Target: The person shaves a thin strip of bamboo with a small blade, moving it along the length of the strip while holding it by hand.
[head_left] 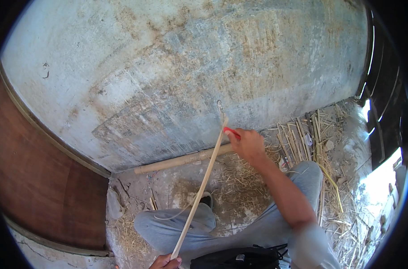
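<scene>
A long pale bamboo strip [199,193] slants across my lap, from the bottom edge up toward the wall. My left hand [166,262] is closed round its near end, partly cut off by the frame. At the strip's far end my right hand [249,144] grips a small tool with a red handle [231,132]. The red part touches or nearly touches the strip; its working edge is too small to make out. A thin curled shaving [173,216] hangs beside the strip above my left knee.
A thick bamboo pole [181,162] lies along the foot of the stained wall [204,76]. Several split bamboo pieces [295,141] and shavings [244,175] litter the floor on the right. A brown wooden panel [47,175] stands at left. A black bag [237,258] rests at my lap.
</scene>
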